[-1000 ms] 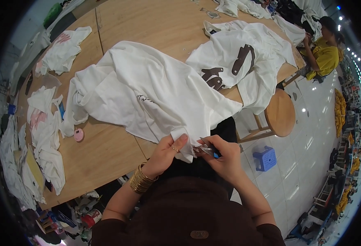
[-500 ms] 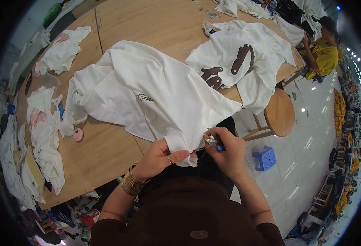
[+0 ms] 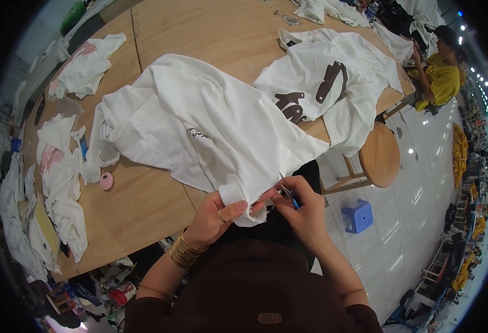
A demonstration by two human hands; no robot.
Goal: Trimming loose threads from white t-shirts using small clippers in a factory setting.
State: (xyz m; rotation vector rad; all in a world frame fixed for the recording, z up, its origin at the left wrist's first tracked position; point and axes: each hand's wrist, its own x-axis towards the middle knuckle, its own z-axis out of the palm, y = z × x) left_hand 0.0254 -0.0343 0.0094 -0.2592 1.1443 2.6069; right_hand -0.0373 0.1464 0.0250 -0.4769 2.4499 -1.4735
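Your right hand (image 3: 305, 208) hides most of the small blue tool (image 3: 289, 195); you can't tell its kind. The garment (image 3: 211, 122) hem's stitching is too small to read.

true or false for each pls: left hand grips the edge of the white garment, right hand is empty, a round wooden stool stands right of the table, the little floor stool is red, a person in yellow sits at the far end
1. The left hand grips the edge of the white garment. True.
2. The right hand is empty. False: it holds a small blue-handled tool at the fabric edge.
3. A round wooden stool stands to the right of the table. True.
4. The little floor stool is red. False: it is blue.
5. A person in yellow sits at the table's far end. True.
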